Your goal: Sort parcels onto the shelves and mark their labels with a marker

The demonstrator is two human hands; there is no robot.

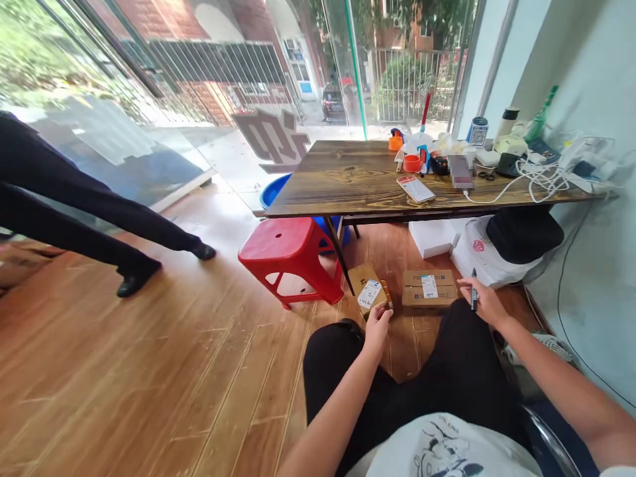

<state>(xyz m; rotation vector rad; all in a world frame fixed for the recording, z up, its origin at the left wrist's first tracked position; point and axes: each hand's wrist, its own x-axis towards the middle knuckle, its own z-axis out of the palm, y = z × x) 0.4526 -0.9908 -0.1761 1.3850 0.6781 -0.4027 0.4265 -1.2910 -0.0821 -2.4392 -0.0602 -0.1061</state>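
Note:
My left hand (378, 326) is closed at the near right corner of a small brown cardboard parcel (361, 273), fingers pinched on its edge. A white label (369, 293) with handwritten marks lies on the parcel's top. My right hand (484, 301) grips a dark marker pen (474, 295) held upright above my right knee. Between my hands, a wider cardboard box (415, 296) rests on the floor, its own white label (429, 286) facing up. My left hand is a little to the left of that box.
A wooden table (338, 179) carries a phone (416, 189), cables (541, 175) and small items. Left of its leg stands a red stool (283, 242). Beneath are a white box (432, 237) and a black case (524, 233). Another person's legs (99, 205) are at the left.

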